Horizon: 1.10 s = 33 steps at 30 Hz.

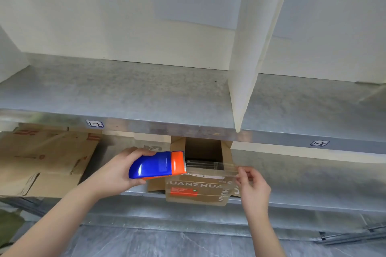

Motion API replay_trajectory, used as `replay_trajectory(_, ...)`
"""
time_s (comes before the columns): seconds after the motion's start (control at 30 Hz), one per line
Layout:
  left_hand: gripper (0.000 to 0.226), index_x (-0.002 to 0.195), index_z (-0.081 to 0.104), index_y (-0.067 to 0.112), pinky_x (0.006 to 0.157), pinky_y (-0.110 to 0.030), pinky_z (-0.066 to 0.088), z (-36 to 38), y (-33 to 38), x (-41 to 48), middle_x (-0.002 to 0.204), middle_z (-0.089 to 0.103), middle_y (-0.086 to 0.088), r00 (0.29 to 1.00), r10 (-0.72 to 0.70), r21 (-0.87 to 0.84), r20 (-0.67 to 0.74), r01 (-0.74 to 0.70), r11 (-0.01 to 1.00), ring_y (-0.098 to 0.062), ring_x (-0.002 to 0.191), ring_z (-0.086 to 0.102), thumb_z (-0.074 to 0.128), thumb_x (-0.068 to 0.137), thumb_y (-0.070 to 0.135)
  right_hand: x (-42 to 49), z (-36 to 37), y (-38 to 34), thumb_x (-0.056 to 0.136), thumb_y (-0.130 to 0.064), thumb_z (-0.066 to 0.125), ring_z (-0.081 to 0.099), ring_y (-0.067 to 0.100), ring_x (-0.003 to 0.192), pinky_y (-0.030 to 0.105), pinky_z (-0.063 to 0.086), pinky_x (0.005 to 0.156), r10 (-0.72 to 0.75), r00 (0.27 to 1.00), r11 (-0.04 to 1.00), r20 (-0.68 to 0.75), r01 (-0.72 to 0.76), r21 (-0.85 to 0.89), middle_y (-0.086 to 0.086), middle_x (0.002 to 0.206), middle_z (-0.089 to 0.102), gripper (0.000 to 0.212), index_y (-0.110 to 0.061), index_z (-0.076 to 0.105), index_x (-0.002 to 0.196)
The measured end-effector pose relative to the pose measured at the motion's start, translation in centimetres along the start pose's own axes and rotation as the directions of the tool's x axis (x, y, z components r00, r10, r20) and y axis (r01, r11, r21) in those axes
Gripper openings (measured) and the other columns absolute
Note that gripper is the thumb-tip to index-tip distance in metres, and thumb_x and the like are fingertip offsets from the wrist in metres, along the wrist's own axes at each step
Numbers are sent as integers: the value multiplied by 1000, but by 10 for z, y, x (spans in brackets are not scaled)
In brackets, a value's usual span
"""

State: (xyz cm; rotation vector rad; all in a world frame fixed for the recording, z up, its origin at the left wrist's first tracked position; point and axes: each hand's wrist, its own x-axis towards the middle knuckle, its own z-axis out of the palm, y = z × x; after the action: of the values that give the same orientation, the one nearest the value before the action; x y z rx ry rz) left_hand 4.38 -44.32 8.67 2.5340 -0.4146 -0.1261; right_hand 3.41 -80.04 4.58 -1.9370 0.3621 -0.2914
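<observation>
Grey metal shelving (125,94) fills our view. At 7 o'clock our left hand (112,175) grips the tape dispenser (156,166). At 5 o'clock our right hand (250,185) pinches the clear tape (211,168), stretched over the open cardboard box (198,192) at 6 o'clock.

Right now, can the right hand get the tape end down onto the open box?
Probably yes. The right hand pinches the tape strip by its end right over the box, with nothing between them. The left hand grips the dispenser off to the left.
</observation>
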Motion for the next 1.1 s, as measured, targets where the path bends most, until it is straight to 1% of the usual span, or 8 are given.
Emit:
replay_trajectory(0.1,71,120,37,56,89,-4,31,8,-4,-2,124,45,28,999,-48,-2,26,48,999,12,114,39,82,71,33,-3,7,7,98,-19,54,69,13,86,38,56,86,95,990,993,104,-101,54,-4,85,69,12,-21,64,91)
replay_trajectory(0.37,70,116,33,58,89,-11,32,13,-1,-5,120,42,25,998,-57,14,13,57,998,0,111,41,81,73,31,3,2,2,102,-21,47,66,13,97,36,52,93,125,950,976,285,-170,138,-2,95,69,15,-18,57,91)
replay_trajectory(0.57,64,111,36,49,85,-4,32,-2,7,-10,112,36,46,997,-72,16,-37,73,997,12,107,40,82,74,27,15,-2,4,102,-26,47,62,19,115,45,42,109,138,896,916,421,-278,291,5,114,69,17,-12,57,102)
replay_trajectory(0.63,68,112,33,54,83,-2,32,-5,10,-9,112,31,55,997,-72,-15,-38,72,997,22,110,35,83,74,26,16,-4,2,95,-37,55,61,20,118,41,41,110,112,885,881,452,-299,367,8,116,69,30,-8,55,103)
replay_trajectory(0.77,76,114,28,61,82,-6,36,-5,11,-9,116,37,45,995,-89,-76,-53,85,993,19,112,37,83,73,28,18,-10,-1,73,-60,70,62,11,116,30,49,101,54,896,890,441,-244,385,3,122,66,63,-12,58,113)
replay_trajectory(0.93,67,113,35,52,89,-3,29,3,10,-8,117,36,46,998,-61,-4,-19,60,998,12,109,38,82,74,26,27,-11,-6,94,-34,53,60,14,117,31,58,84,-84,885,958,457,-55,282,-17,144,36,21,-16,60,102)
replay_trajectory(1.03,71,115,30,60,88,-11,33,11,5,-10,119,34,39,997,-71,1,13,71,997,6,110,39,81,74,32,29,-12,-4,101,-20,46,65,16,109,22,55,85,-27,857,973,515,-96,210,0,131,56,17,-17,59,110)
replay_trajectory(1.1,75,114,26,65,87,-12,36,14,4,-14,119,36,38,995,-97,-45,5,97,994,9,114,38,81,74,33,26,-17,3,102,-18,45,66,11,102,28,53,92,0,845,988,535,-83,130,0,117,65,18,-13,61,94)
